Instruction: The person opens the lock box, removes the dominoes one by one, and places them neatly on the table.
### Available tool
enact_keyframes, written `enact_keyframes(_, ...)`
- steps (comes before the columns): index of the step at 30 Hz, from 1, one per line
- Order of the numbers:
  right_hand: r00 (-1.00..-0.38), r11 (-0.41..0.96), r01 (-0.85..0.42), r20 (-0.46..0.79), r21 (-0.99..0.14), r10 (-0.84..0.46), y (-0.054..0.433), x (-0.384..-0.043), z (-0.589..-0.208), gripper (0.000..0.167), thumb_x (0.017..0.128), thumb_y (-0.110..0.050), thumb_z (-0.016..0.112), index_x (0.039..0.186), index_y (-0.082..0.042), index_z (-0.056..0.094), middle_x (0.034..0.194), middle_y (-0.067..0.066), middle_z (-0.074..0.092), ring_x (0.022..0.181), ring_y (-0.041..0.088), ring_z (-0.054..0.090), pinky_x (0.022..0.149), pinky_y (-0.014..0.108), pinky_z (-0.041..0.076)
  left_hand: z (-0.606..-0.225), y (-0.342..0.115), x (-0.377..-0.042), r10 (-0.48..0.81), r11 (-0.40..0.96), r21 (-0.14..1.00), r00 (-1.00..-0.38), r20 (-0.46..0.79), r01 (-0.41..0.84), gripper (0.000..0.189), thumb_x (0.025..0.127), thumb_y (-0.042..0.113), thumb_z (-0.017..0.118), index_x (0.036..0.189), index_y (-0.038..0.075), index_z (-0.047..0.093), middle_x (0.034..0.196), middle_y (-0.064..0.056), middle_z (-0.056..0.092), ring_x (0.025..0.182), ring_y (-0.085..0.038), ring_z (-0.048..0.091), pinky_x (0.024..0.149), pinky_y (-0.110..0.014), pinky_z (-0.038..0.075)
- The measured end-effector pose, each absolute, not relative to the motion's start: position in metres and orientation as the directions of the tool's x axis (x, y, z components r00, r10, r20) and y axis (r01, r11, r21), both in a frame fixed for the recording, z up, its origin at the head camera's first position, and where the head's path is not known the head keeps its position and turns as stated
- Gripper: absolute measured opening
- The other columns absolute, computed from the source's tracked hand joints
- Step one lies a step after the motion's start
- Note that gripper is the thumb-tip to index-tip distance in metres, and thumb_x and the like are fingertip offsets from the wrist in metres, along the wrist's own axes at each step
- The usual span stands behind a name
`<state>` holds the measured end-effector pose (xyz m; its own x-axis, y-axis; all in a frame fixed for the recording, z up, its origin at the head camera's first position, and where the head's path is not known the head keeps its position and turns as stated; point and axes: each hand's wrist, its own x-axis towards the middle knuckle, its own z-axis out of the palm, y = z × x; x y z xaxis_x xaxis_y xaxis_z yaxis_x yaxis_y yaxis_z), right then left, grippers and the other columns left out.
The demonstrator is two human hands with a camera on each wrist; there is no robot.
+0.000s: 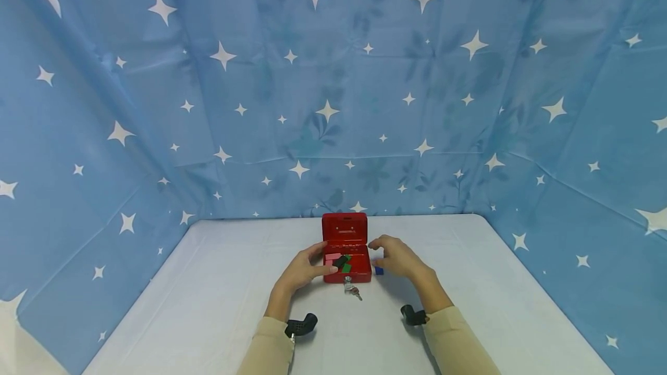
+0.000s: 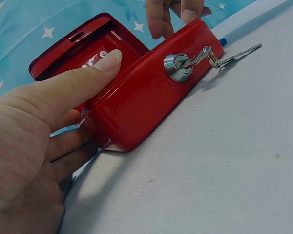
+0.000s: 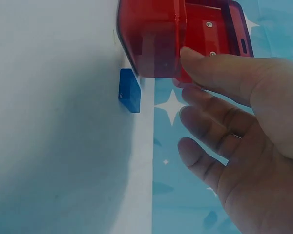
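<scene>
A red cash box (image 1: 361, 276) stands on the table with its lid (image 1: 344, 224) raised at the back. Keys (image 2: 234, 57) hang on a ring from the silver lock (image 2: 177, 67) in its front. Inside lie pink pieces (image 1: 332, 257), green pieces (image 1: 346, 268) and a black piece (image 1: 340, 261). My left hand (image 1: 301, 269) holds the box's left side, thumb over the rim and fingers along the outer wall. My right hand (image 1: 398, 256) is at the right side, fingers spread and loosely bent, thumb close to the rim. A blue block (image 3: 130, 91) lies beside the box, below that hand.
A white cloth (image 1: 224, 294) covers the table. Blue star-patterned curtains (image 1: 333, 85) enclose the back and both sides. Black wrist-worn devices (image 1: 302, 325) sit near both cuffs.
</scene>
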<state>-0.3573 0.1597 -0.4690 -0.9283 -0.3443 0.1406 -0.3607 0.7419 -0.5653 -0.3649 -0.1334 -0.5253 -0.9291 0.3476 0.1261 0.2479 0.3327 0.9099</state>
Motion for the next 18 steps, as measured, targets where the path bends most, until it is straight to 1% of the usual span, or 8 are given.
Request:
enact_keyframes(3, -0.930, 0.734, -0.354, 0.136, -0.579, -0.341, 0.1578, -0.3581, -0.4674, 0.035, 0.091, -0.005, 0.078, 0.126, -0.004, 0.073, 0.124, 0.013, 0.071, 0.084, 0.019, 0.060, 0.070, 0.035, 0.057, -0.5251, -0.1336, -0.3647, 0.350, 0.334, 0.909, -0.928, 0.125, 0.248, 0.085, 0.086, 0.036, 0.085, 0.157, 0.013, 0.046, 0.160, -0.008, 0.050, 0.151, -0.035, 0.041, 0.120, -0.060, 0.039)
enact_keyframes(5, -0.928, 0.729, -0.360, 0.141, -0.582, -0.346, 0.1567, -0.3587, -0.4660, 0.036, 0.091, -0.004, 0.077, 0.127, -0.004, 0.072, 0.125, 0.013, 0.070, 0.081, 0.017, 0.057, 0.067, 0.032, 0.054, -0.5251, -0.1337, -0.3648, 0.351, 0.335, 0.909, -0.928, 0.126, 0.250, 0.084, 0.086, 0.036, 0.085, 0.157, 0.013, 0.046, 0.160, -0.008, 0.050, 0.151, -0.035, 0.041, 0.120, -0.060, 0.039)
enact_keyframes(8, -0.924, 0.731, -0.373, 0.157, -0.571, -0.349, 0.1551, -0.3587, -0.4641, 0.038, 0.092, -0.005, 0.077, 0.129, -0.004, 0.071, 0.126, 0.013, 0.070, 0.087, 0.017, 0.059, 0.070, 0.030, 0.055, -0.5250, -0.1338, -0.3649, 0.351, 0.339, 0.906, -0.928, 0.127, 0.252, 0.084, 0.086, 0.036, 0.085, 0.158, 0.013, 0.046, 0.160, -0.008, 0.050, 0.151, -0.035, 0.041, 0.120, -0.060, 0.038)
enact_keyframes(11, -0.919, 0.737, -0.389, 0.171, -0.553, -0.356, 0.1542, -0.3581, -0.4629, 0.038, 0.092, -0.006, 0.077, 0.129, -0.005, 0.071, 0.127, 0.013, 0.070, 0.095, 0.021, 0.061, 0.076, 0.032, 0.056, -0.5248, -0.1337, -0.3653, 0.350, 0.345, 0.904, -0.928, 0.127, 0.254, 0.085, 0.086, 0.036, 0.085, 0.158, 0.014, 0.046, 0.160, -0.008, 0.050, 0.151, -0.034, 0.042, 0.120, -0.060, 0.038)
enact_keyframes(14, -0.916, 0.734, -0.395, 0.178, -0.553, -0.360, 0.1535, -0.3572, -0.4617, 0.039, 0.092, -0.007, 0.077, 0.130, -0.005, 0.071, 0.127, 0.014, 0.069, 0.098, 0.025, 0.062, 0.077, 0.033, 0.056, -0.5246, -0.1336, -0.3652, 0.345, 0.352, 0.902, -0.930, 0.124, 0.251, 0.085, 0.085, 0.037, 0.085, 0.157, 0.015, 0.046, 0.160, -0.008, 0.050, 0.151, -0.035, 0.042, 0.119, -0.060, 0.039)
enact_keyframes(18, -0.917, 0.718, -0.392, 0.185, -0.575, -0.352, 0.1523, -0.3553, -0.4589, 0.039, 0.093, -0.007, 0.077, 0.131, -0.004, 0.070, 0.126, 0.014, 0.069, 0.101, 0.025, 0.062, 0.080, 0.035, 0.059, -0.5246, -0.1335, -0.3651, 0.342, 0.356, 0.901, -0.932, 0.123, 0.249, 0.085, 0.085, 0.039, 0.085, 0.157, 0.016, 0.046, 0.160, -0.008, 0.050, 0.150, -0.035, 0.043, 0.119, -0.061, 0.040)
